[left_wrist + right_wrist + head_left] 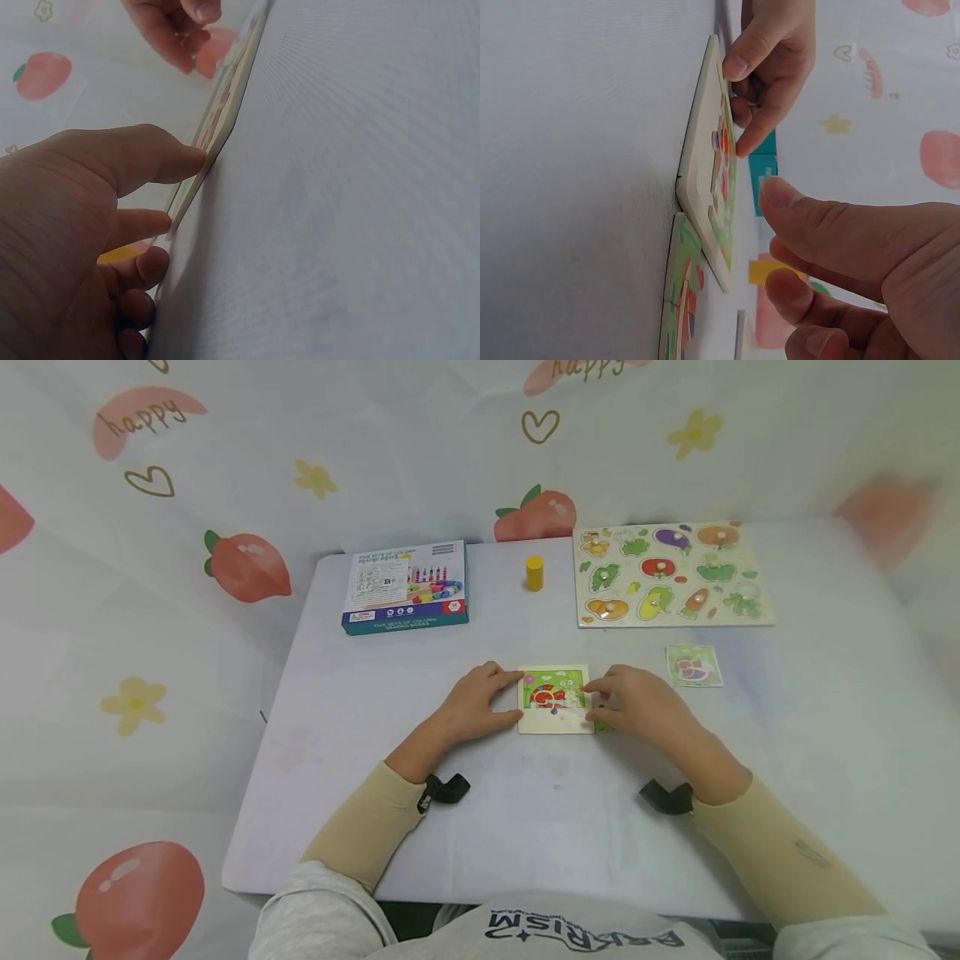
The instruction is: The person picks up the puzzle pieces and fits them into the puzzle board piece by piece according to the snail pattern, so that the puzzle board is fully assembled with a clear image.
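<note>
A small wooden jigsaw board (555, 725) lies flat on the table. Picture pieces in green and red (551, 687) cover its upper part; pale wood shows along the near side. My left hand (474, 700) rests at the board's left edge, thumb and index finger touching it apart from each other, as the left wrist view (97, 187) also shows the hand. At the right edge is my right hand (637, 703); in the right wrist view its thumb and fingers (784, 196) are parted with nothing between them. Below it are loose puzzle pieces (682, 281), partly hidden in the head view.
A square picture card (693, 666) lies to the right. Behind are a blue-green boxed bead set (407, 587), a yellow cylinder (534, 573) and a vegetable peg board (671, 575). The table (480, 835) is covered in white cloth.
</note>
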### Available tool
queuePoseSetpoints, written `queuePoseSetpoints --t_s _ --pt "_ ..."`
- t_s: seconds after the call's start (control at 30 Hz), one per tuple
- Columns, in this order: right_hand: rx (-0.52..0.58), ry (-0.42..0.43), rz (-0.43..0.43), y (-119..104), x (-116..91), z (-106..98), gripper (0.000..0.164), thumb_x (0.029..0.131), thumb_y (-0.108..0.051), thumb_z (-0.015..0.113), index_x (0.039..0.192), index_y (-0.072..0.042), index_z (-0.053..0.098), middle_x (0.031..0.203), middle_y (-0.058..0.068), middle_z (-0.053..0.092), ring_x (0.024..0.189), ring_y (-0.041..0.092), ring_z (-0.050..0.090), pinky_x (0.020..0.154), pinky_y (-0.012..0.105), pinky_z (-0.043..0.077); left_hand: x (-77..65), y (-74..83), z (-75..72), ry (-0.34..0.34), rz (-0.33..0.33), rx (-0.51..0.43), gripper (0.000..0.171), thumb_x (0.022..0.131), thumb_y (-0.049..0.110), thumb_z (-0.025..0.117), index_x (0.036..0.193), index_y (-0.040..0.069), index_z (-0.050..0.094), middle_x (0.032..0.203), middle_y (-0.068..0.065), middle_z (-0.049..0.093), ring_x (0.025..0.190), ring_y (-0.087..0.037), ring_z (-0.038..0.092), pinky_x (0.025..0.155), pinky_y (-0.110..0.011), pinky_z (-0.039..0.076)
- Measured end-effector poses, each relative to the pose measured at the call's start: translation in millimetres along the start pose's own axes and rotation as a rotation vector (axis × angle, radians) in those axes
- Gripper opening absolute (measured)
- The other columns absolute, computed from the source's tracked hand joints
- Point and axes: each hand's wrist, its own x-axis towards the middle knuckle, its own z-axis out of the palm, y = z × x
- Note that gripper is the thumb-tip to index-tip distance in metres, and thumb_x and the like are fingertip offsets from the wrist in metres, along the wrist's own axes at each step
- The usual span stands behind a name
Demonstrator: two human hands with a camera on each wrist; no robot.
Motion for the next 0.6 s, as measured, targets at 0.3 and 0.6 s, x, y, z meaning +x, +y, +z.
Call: queuePoseSetpoints --t_s 0.3,0.6 --pt "-0.017 -0.008 -0.021 7.7 -11.9 -1.1 0.043 0.082 -0.018 0.088 0.12 -0.003 0.075 0.089 0.003 0.063 0.08 0.02 0.056 0.074 0.038 0.048 0.5 -2.1 0.7 0.002 0.0 -0.011 0.067 0.092 0.039 0.075 0.152 0.017 0.052 0.114 -0.001 0.053 0.096 -0.016 0.047 0.082 -0.032 0.042" --pt "-0.016 -0.036 0.004 18.0 -19.0 2.8 0.038 0.083 -0.013 0.086 0.119 -0.005 0.076 0.089 0.003 0.062 0.079 0.02 0.055 0.074 0.038 0.047 0.6 -3.2 1.0 0.001 0.009 0.001 0.067 0.093 0.039 0.074 0.152 0.017 0.053 0.114 -0.001 0.054 0.095 -0.016 0.047 0.081 -0.032 0.041"
